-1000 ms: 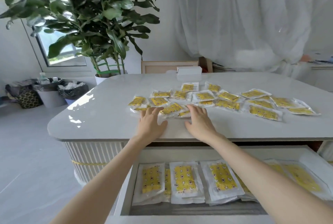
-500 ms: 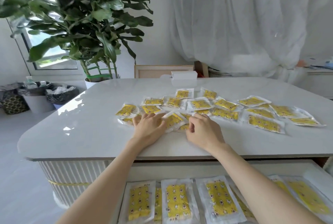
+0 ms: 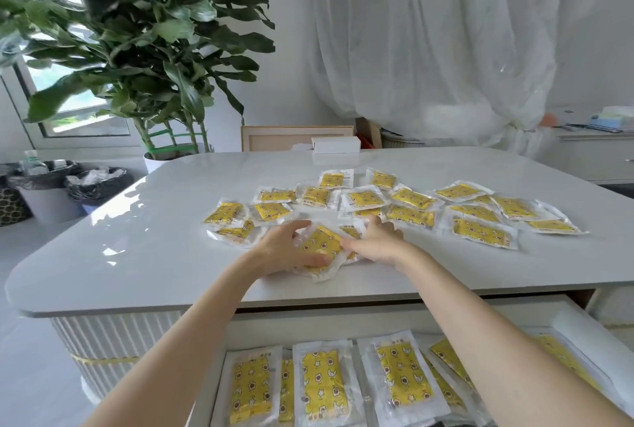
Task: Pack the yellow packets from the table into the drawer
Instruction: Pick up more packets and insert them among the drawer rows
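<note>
Both hands at the table (image 3: 137,255), just inside its near edge, centre.
Left hand (image 3: 288,250): fingers and thumb curled round a yellow packet (image 3: 320,241), lifting its near end off the table top.
Right hand (image 3: 377,243): thumb laid on the same packet's right edge, fingers curled over behind it, so it is clamped from both sides. At least one more packet seems caught underneath; I cannot count them.
Loose packets (image 3: 480,231): scattered across the table's middle and right, some overlapping.
Drawer (image 3: 343,318): pulled out below the table's near edge, with packed packets (image 3: 322,382) lying flat in rows.

Handling, as judged: light, flat and limp. The clear wrapper is glossy and crinkled, likely slick against its neighbours and on the polished top. The wide sealed margins flop, so take hold across the yellow padded middle, thumb on top and fingers beneath. A stack may fan out unless squeezed. Not fragile.
</note>
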Available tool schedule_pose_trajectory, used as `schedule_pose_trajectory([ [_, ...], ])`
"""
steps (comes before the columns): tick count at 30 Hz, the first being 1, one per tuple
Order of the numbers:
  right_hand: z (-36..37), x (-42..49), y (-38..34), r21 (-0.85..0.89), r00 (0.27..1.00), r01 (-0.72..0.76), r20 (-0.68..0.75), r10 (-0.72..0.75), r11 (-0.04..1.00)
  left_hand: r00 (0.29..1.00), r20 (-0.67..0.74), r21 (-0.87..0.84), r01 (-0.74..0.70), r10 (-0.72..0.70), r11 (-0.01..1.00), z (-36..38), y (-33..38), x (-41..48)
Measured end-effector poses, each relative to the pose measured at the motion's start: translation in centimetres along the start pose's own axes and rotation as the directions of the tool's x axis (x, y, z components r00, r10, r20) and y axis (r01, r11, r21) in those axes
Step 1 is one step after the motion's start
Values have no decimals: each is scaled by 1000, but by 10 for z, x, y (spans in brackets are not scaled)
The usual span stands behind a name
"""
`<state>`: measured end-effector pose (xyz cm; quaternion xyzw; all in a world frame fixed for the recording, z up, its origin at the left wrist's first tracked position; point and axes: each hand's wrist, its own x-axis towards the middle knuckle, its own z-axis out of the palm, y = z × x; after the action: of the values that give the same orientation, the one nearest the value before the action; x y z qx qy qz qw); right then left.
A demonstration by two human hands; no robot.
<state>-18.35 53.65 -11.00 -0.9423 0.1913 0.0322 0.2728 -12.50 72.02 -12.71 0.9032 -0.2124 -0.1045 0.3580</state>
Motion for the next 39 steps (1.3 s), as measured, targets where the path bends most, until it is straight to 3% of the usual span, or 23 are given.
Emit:
schedule_pose_trajectory([
  [4, -3, 3, 5, 190, 999, 0, 34, -7, 982, 991, -96, -23, 96, -97, 995, 11, 8, 5],
  [6, -2, 1, 8, 288, 1000, -7, -16, 12, 958, 971, -194, -180, 107, -142, 978, 19, 10, 7],
  [8, 0, 2, 12, 362, 997, -37, -48, 59, 931, 929, -306, -421, 62, -206, 905, 26, 10, 9],
  [13, 2, 4, 14, 591, 982, -41, -123, 140, 805, 917, -364, -628, -114, -161, 770, 31, 27, 1],
  [15, 0, -1, 16, 724, 975, 8, -160, 156, 689, 940, -312, -760, -161, -136, 630, 35, 35, -3],
  [17, 0, -8, 18, 824, 976, 69, -173, 134, 562, 982, -183, -934, -156, -56, 322, 43, 44, -6],
  [18, 2, -11, 20, 840, 978, 96, -180, 107, 534, 986, -167, -962, -156, -29, 224, 49, 48, -6],
  [19, 2, -15, 20, 848, 980, 110, -180, 85, 518, 986, -163, -969, -157, -20, 189, 53, 51, -3],
  [21, 4, -16, 22, 890, 986, 112, -155, 63, 442, 984, -176, -956, -167, -13, 242, 59, 56, 1],
  [25, 0, -20, 30, 986, 995, 86, -91, 31, 142, 980, -191, -941, -168, -51, 294, 64, 57, 10],
  [28, -1, -24, 35, 990, 994, 107, -105, -22, 91, 976, -190, -926, -144, -102, 348, 66, 61, 13],
  [31, -5, -25, 40, 989, 996, 81, -78, -34, 121, 968, -226, -896, -160, -113, 415, 69, 65, 16],
  [33, -9, -24, 46, 973, 997, 73, -67, -35, 219, 956, -271, -859, -187, -111, 477, 71, 66, 21],
  [35, -14, -23, 53, 889, 986, 141, -167, 21, 435, 949, -299, -825, -201, -105, 529, 74, 68, 25],
  [36, -16, -21, 60, 790, 956, 195, -287, 69, 581, 948, -301, -827, -203, -107, 524, 76, 69, 27],
  [38, -20, -20, 76, 480, 812, 215, -572, 117, 851, 950, -302, -831, -222, -79, 510, 79, 72, 30],
  [39, -22, -18, 86, 288, 728, 152, -679, 90, 945, 948, -313, -820, -234, -66, 523, 80, 71, 32],
])
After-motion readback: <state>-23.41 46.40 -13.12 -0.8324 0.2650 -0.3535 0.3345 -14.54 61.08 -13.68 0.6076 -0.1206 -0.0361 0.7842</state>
